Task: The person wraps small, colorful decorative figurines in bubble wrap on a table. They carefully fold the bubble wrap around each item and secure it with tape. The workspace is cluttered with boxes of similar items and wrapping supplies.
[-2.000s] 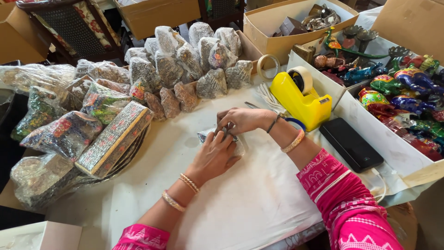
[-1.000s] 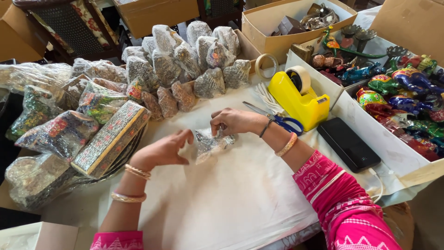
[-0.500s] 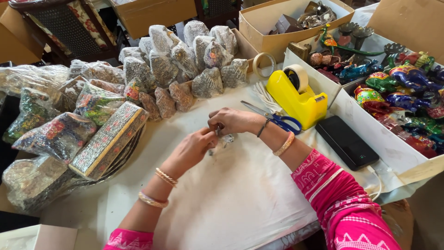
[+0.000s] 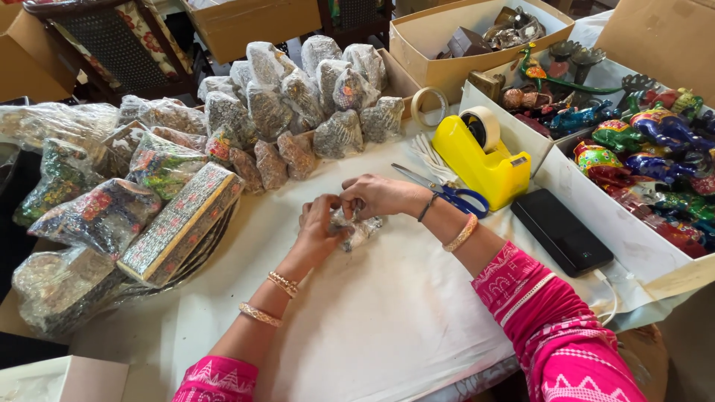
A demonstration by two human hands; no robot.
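Both hands pinched together on a small clear-plastic-wrapped bundle (image 4: 359, 229).

Left hand (image 4: 322, 227) and right hand (image 4: 376, 195) closed on the bundle from either side, low over the white-covered bench (image 4: 372, 327), just left of the yellow tape dispenser (image 4: 482, 155) and the blue-handled scissors (image 4: 447, 193). Probably light, crinkly and slippery in its film, perhaps fragile inside; best gripped round the body, not by loose wrap. Heap of similar wrapped bundles (image 4: 298, 97) well behind the dispenser's left.

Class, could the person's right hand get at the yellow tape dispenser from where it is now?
Probably yes: the yellow tape dispenser stands just beyond the right hand, with only the scissors lying flat between. But that hand is busy with the small wrapped bundle.
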